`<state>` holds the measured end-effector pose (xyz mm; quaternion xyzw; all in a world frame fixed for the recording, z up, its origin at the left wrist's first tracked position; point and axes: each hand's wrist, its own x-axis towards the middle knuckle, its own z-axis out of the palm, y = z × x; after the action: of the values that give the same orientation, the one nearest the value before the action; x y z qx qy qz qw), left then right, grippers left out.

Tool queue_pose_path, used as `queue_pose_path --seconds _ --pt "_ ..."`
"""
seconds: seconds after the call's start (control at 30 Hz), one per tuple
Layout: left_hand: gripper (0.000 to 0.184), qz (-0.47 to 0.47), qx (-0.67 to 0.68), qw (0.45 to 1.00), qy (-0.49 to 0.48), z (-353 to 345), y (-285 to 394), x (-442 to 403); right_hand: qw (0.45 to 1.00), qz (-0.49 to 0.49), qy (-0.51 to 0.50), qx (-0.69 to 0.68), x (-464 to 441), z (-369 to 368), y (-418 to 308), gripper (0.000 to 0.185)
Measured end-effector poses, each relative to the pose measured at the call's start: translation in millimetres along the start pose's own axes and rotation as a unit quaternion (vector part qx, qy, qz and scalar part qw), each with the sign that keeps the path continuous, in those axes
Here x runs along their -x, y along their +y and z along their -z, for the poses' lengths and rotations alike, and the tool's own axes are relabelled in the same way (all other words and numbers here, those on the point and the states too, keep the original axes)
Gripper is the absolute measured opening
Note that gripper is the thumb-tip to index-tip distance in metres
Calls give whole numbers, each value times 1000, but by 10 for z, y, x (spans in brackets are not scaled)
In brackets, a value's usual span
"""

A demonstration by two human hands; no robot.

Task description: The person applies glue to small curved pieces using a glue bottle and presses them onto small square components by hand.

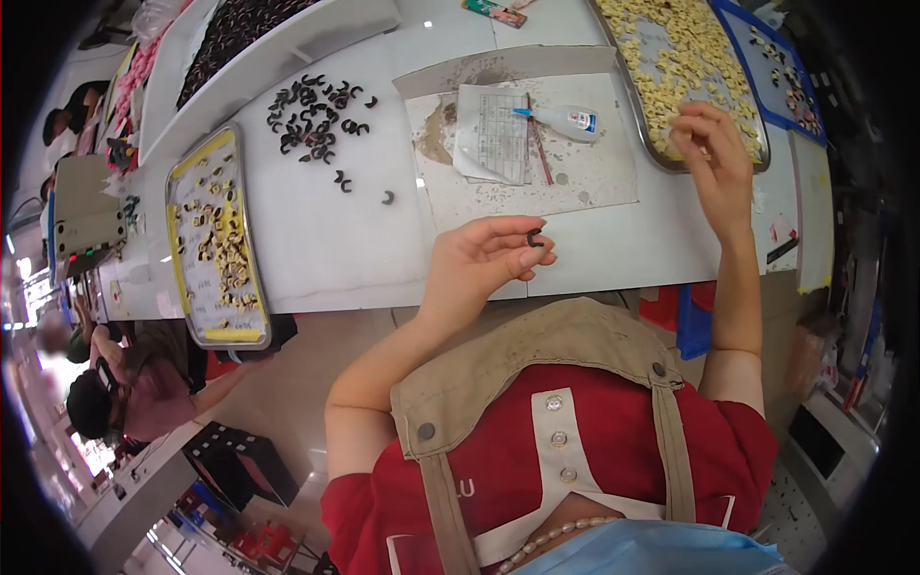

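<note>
My left hand is closed, pinching a small black C-shaped piece between thumb and fingertips above the table's near edge. Over the front end of a metal tray is my right hand, its fingers curled towards the thumb. What its fingertips hold, if anything, cannot be made out against the many small pale yellow pieces in that tray. Between and beyond my hands lies a flattened cardboard sheet. On it are a printed paper, a glue bottle with a blue tip, and a thin reddish stick.
Loose black curved pieces lie left of the cardboard. A white bin holds more dark pieces. At the left edge, another tray carries yellow-and-black pieces. A blue-rimmed tray stands at the far right. Other people sit at left.
</note>
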<state>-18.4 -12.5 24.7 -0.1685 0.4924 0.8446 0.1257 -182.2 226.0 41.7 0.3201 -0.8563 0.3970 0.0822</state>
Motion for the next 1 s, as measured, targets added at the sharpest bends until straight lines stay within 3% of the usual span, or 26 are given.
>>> queue_pose_path --seconds 0.07,0.2,0.4,0.6,0.7,0.9,1.0 --pt "28 24 29 999 1 -30 8 -14 992 3 -25 -123 70 -93 -227 20" --pt "28 46 76 996 -20 -56 -19 -36 971 183 -87 -126 128 -349 -555 32" --pt "29 61 136 988 -43 0 -66 -36 943 293 -84 -131 141 -714 -638 43" --pt "26 43 134 990 -8 85 -147 6 951 263 -114 -119 104 -814 -676 45" --pt "25 68 143 987 -29 154 -91 41 948 272 -111 -124 96 -853 -705 44" --pt "29 14 136 982 -128 217 -148 2 940 165 -190 -232 117 -791 -810 37" --pt "28 -13 166 977 -136 166 -148 11 934 173 -157 -270 69 -752 -878 32"
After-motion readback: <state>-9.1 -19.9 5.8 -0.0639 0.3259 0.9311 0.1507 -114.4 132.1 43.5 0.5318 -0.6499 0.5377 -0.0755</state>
